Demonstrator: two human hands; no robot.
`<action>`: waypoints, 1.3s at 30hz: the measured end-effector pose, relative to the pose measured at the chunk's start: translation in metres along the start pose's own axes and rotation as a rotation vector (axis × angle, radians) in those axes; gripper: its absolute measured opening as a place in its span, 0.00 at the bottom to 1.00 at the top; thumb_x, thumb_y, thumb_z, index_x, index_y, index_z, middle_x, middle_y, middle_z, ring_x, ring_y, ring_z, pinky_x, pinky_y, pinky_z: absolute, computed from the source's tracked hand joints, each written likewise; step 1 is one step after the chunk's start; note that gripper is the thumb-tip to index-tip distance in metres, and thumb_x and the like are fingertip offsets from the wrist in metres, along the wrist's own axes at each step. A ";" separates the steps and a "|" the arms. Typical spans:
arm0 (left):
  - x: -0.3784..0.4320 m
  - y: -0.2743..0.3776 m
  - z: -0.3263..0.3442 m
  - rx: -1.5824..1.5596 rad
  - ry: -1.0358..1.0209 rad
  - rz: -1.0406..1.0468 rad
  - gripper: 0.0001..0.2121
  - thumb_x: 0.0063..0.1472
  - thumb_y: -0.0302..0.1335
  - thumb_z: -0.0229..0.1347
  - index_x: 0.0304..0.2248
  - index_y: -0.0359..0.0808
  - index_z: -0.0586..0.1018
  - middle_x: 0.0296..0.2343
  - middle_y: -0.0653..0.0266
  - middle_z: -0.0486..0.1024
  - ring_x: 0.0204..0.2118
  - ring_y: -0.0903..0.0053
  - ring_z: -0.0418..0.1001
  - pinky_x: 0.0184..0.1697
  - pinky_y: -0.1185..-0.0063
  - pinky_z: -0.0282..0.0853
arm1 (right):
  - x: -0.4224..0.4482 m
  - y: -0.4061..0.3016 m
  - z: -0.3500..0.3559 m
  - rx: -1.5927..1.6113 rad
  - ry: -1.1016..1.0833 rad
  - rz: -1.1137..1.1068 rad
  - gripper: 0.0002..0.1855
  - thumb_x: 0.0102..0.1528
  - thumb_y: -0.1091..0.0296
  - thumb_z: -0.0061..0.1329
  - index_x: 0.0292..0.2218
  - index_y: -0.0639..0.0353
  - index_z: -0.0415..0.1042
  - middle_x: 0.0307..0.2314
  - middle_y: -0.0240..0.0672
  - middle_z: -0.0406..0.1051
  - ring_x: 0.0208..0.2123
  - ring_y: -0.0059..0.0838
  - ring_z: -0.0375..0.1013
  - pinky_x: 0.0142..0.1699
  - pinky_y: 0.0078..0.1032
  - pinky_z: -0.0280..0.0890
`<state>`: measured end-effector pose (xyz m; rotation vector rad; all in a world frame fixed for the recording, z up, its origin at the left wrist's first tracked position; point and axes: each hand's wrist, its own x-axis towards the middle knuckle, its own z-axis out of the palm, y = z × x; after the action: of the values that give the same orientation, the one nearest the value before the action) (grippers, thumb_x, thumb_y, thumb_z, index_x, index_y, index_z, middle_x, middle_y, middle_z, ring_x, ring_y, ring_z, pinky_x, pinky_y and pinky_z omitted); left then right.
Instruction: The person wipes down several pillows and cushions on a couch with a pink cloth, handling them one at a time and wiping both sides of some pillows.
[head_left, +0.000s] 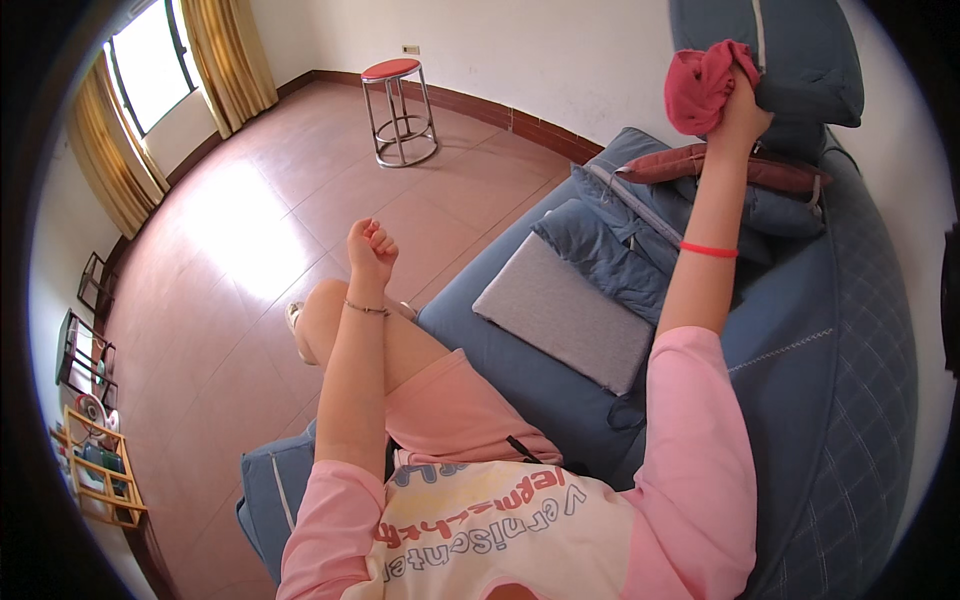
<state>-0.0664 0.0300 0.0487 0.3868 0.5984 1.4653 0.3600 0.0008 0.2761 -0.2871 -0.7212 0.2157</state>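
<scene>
A crumpled red cloth (697, 88) is bunched in my right hand (739, 112), stretched out over the far end of the blue sofa (517, 382). The cloth is in front of a blue upholstered block (806, 56) with a pale strip down it. My left hand (373, 251) is raised above the tiled floor, its fingers curled in and no object visible in it. On the seat between my arms lies a flat grey fabric-covered pad (570, 315). Crumpled blue quilted fabric (611, 259) overlaps the pad's far edge. Beyond that rests a reddish-brown cushion (660, 166), partly hidden by my right forearm.
A round stool (391, 71) with a red seat and metal legs stands near the far wall. Yellow curtains (229, 67) flank a bright window. Along the left wall are a wooden frame (101, 469) and a fan (91, 411). A blue sofa arm (262, 480) is beside my left elbow.
</scene>
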 end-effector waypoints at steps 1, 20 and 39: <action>0.001 -0.004 0.003 0.007 -0.011 -0.010 0.08 0.53 0.30 0.44 0.18 0.41 0.63 0.08 0.76 0.49 0.10 0.86 0.47 0.14 0.86 0.46 | 0.012 -0.002 -0.007 -0.007 -0.001 -0.013 0.37 0.38 0.76 0.56 0.47 0.74 0.51 0.40 0.41 0.62 0.39 0.31 0.65 0.41 0.24 0.66; 0.005 -0.012 0.003 0.095 0.058 -0.035 0.08 0.50 0.30 0.45 0.17 0.44 0.61 0.07 0.78 0.49 0.09 0.88 0.47 0.13 0.87 0.46 | 0.070 0.029 -0.021 -0.051 0.532 0.230 0.36 0.36 0.78 0.55 0.43 0.66 0.48 0.43 0.54 0.55 0.42 0.44 0.64 0.46 0.33 0.65; 0.004 -0.016 0.008 0.161 0.093 -0.028 0.08 0.50 0.30 0.45 0.17 0.43 0.60 0.08 0.77 0.48 0.09 0.87 0.46 0.13 0.87 0.45 | 0.002 0.005 -0.082 0.143 -0.154 0.417 0.04 0.47 0.78 0.42 0.28 0.67 0.64 0.25 0.36 0.66 0.28 0.27 0.68 0.32 0.25 0.66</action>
<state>-0.0486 0.0334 0.0452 0.4357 0.7962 1.4180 0.4166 -0.0088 0.2172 -0.2846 -0.7887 0.6888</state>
